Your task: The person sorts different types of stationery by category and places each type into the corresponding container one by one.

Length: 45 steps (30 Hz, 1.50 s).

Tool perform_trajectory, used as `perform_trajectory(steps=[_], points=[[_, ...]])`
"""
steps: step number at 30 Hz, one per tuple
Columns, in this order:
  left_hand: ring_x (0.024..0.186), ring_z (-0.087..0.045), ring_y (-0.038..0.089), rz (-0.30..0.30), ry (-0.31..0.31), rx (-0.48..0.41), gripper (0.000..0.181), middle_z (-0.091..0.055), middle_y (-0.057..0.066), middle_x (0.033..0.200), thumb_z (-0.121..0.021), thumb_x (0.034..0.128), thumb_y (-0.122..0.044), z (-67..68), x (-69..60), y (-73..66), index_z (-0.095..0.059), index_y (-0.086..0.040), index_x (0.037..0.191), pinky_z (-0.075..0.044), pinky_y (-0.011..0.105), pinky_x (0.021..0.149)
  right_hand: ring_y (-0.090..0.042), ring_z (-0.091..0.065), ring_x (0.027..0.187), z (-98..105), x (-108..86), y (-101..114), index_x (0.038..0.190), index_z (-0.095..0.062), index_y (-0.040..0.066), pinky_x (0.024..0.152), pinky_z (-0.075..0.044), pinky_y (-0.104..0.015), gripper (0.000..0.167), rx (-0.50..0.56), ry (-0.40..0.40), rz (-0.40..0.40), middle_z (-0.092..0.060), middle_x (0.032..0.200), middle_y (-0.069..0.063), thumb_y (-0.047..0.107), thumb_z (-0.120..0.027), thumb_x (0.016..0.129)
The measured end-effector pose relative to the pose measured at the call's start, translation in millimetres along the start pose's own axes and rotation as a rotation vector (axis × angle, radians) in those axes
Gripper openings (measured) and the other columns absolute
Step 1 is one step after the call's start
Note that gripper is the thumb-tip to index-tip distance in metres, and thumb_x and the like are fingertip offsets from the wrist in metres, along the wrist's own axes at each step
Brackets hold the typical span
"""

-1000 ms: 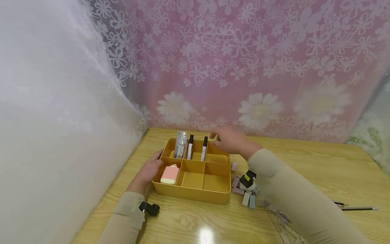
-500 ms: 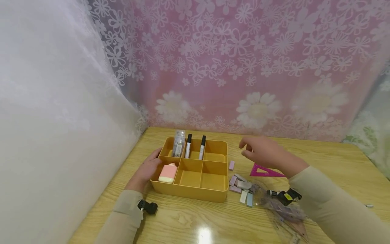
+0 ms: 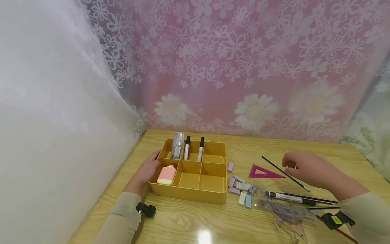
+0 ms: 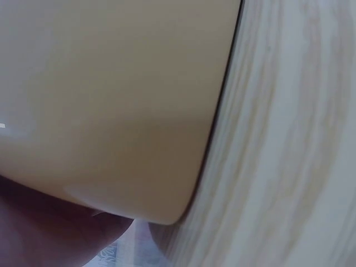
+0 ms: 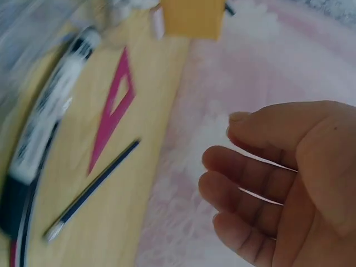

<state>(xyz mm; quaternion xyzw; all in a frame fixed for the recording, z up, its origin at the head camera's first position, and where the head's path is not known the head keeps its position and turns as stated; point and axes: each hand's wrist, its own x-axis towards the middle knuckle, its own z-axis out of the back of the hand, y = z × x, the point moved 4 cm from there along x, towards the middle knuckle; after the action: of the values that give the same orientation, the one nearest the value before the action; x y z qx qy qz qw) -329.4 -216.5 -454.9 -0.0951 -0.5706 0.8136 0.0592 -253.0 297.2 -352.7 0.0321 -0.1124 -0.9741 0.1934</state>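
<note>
A yellow compartment organizer [image 3: 187, 195] stands on the table. My left hand [image 3: 145, 173] grips its left side, with the thumb by the rim; in the left wrist view the organizer's wall [image 4: 122, 111] hides most of the fingers [image 4: 61, 233]. Inside lie a pink-and-cream bottle [image 3: 167, 175], a clear package [image 3: 177, 146] and two black-capped markers [image 3: 187, 149]. My right hand [image 3: 310, 169] hovers over the right side of the table, fingers loosely curled and holding nothing. Nearest to it is a dark pencil [image 3: 281, 171], beside a magenta set square [image 3: 259, 172].
Several small erasers [image 3: 242, 186] lie right of the organizer. Further right are a loose marker [image 3: 287, 197], more pencils and a clear plastic bag [image 3: 283, 210] with rulers. A white sheet [image 3: 67, 118] borders the left, a pink floral curtain [image 3: 213, 67] the back.
My right hand has moved from the organizer's back right corner rightward to above the pencil, uncovering the set square and marker. My left hand has stayed on the organizer.
</note>
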Motion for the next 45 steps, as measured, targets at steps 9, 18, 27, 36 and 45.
perform_trajectory(steps=[9,18,27,36,45], points=[[0.153,-0.006,0.036,0.011,0.021,-0.002,0.063,-0.012,0.016,0.168,-0.032,0.1042,-0.012,1.3,0.7,-1.0,-0.013,-0.010,0.164,-0.007,0.059,0.119,-0.013,-0.054,0.076,-32,-24.2,-45,0.101,-0.064,0.017,0.067,-0.048,-0.040,0.011,0.044,0.225,-0.105,-0.061,0.090,0.006,0.017,-0.071,0.092],[0.153,-0.010,0.031,0.002,0.014,-0.001,0.064,-0.016,0.010,0.167,-0.035,0.1026,-0.015,-0.6,-0.1,-0.7,-0.015,-0.015,0.164,-0.010,0.056,0.120,-0.015,-0.046,0.068,-61,-32.8,-55,0.087,-0.059,0.017,0.061,-0.039,-0.038,0.018,0.051,0.309,-0.131,-0.056,0.081,0.004,0.000,-0.066,0.085],[0.152,-0.010,0.035,-0.005,-0.005,0.025,0.064,-0.016,0.014,0.167,-0.035,0.1023,-0.014,0.7,0.3,-5.8,-0.016,-0.013,0.164,-0.008,0.059,0.119,-0.014,-0.036,0.063,-69,-34.0,-57,0.079,-0.051,0.018,0.059,-0.029,-0.037,0.026,0.029,0.288,-0.147,-0.047,0.071,0.003,-0.002,-0.067,0.084],[0.152,-0.014,0.035,-0.004,-0.028,0.060,0.063,-0.021,0.013,0.166,-0.034,0.1016,-0.014,0.7,-1.3,-3.4,-0.021,-0.014,0.163,-0.010,0.058,0.119,-0.015,-0.031,0.062,-72,-33.1,-56,0.077,-0.049,0.016,0.059,-0.025,-0.036,0.027,0.020,0.287,-0.155,-0.041,0.068,0.002,-0.005,-0.065,0.083],[0.151,-0.014,0.037,-0.026,-0.020,0.051,0.062,-0.021,0.015,0.165,-0.034,0.1023,-0.013,-0.2,0.7,-3.1,-0.021,-0.012,0.163,-0.011,0.059,0.119,-0.014,-0.025,0.062,-57,-35.3,-56,0.079,-0.046,0.014,0.060,-0.023,-0.034,0.023,0.110,0.330,-0.146,-0.036,0.070,0.002,-0.002,-0.062,0.083]])
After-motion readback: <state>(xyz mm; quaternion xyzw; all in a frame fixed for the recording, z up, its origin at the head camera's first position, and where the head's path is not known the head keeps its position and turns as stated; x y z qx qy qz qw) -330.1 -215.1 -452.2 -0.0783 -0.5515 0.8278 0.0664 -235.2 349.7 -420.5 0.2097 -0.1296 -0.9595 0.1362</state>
